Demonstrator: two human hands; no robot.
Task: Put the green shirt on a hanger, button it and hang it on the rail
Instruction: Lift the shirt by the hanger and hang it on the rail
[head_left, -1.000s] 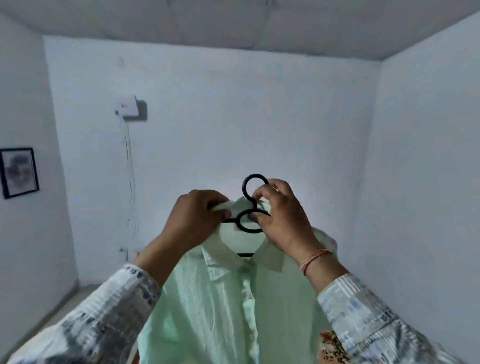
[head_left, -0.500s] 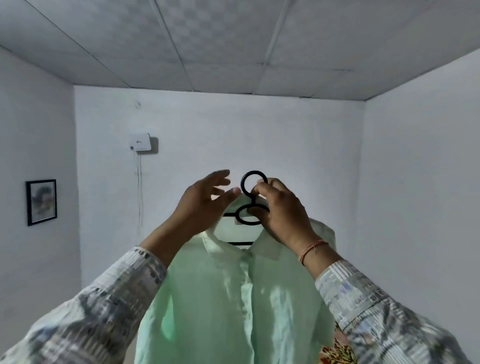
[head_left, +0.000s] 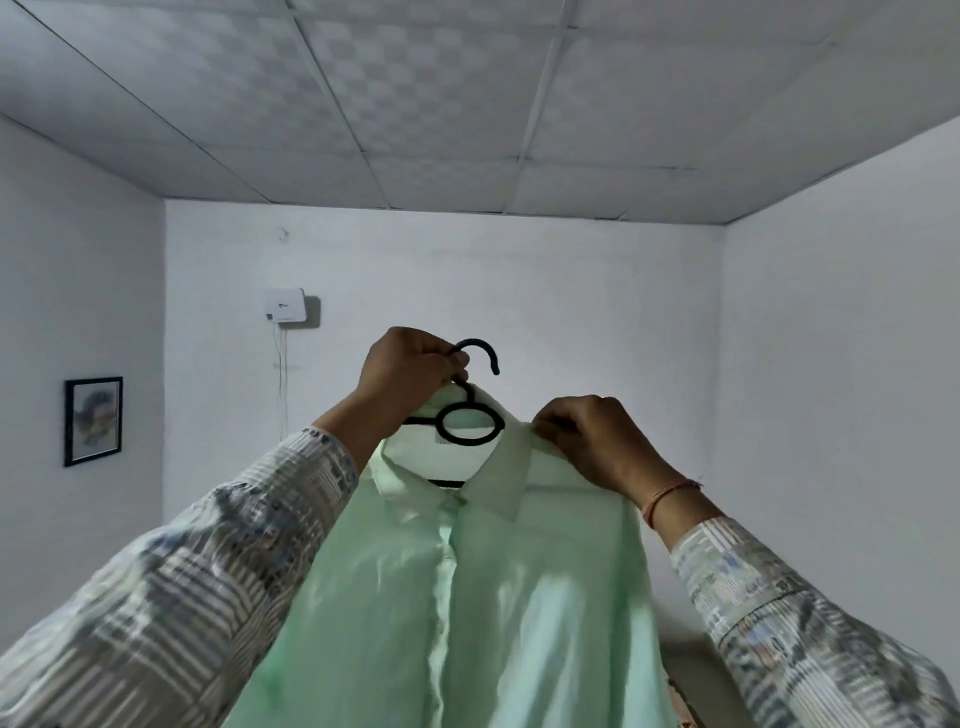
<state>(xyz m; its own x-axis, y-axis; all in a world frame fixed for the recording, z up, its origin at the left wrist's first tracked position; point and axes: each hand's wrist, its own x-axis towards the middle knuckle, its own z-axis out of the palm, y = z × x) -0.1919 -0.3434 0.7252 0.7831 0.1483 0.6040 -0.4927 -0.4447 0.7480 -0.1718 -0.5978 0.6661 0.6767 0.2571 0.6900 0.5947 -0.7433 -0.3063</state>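
Green shirt: on a black hanger, held up in the air before a white wall. The lower part is cut off by the bottom edge. The buttons down the front are hard to make out, so I cannot tell whether they are fastened.
Hanger: only the hook, ring and short bits of bar show; the arms are hidden inside the shirt.
Left hand: raised, fingers curled round the hanger's stem just under the hook.
Right hand: knuckles up, fingertips and thumb pinching the shirt's shoulder beside the collar.
Wall: white box, framed picture.
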